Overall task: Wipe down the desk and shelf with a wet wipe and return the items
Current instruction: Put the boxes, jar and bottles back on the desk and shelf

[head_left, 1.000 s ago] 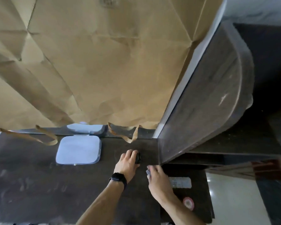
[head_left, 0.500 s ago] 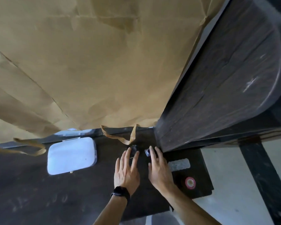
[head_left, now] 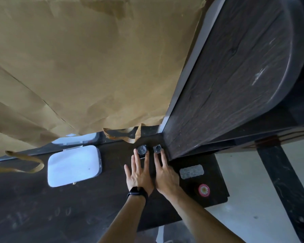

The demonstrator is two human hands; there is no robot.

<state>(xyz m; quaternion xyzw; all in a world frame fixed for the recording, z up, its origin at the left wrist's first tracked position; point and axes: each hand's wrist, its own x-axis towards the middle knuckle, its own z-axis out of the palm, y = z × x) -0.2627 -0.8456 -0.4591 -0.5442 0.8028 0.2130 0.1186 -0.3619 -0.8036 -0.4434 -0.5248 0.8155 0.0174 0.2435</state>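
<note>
Both hands lie flat and released on the dark tabletop (head_left: pixel 42 207), fingers stretched forward, grasping nothing. The left grip (head_left: pixel 139 174), with a black band (head_left: pixel 137 192) on its wrist, reaches toward a small round dark item (head_left: pixel 142 149); its index and middle fingertips (head_left: pixel 135 151) touch or nearly touch the near edge of that item. Just to the right, the right grip (head_left: pixel 165 174) points at a small square dark item (head_left: pixel 157 148), its fingertips (head_left: pixel 161 152) at the item's near edge. The two items sit side by side just beyond the grips, close to the foot of the dark wooden shelf panel (head_left: pixel 235 76) that rises to the right of the right grip. To the left of the left grip, well apart from it, a white wet-wipe pack (head_left: pixel 74 165) lies flat with its lid shut. To the right of the right grip sit a grey label (head_left: pixel 191 171) and, nearer the body, a small red-rimmed round thing (head_left: pixel 204 189). Crumpled brown paper (head_left: pixel 86 67) hangs beyond both grips, with torn strips (head_left: pixel 128 137) drooping onto the tabletop's far edge.
</note>
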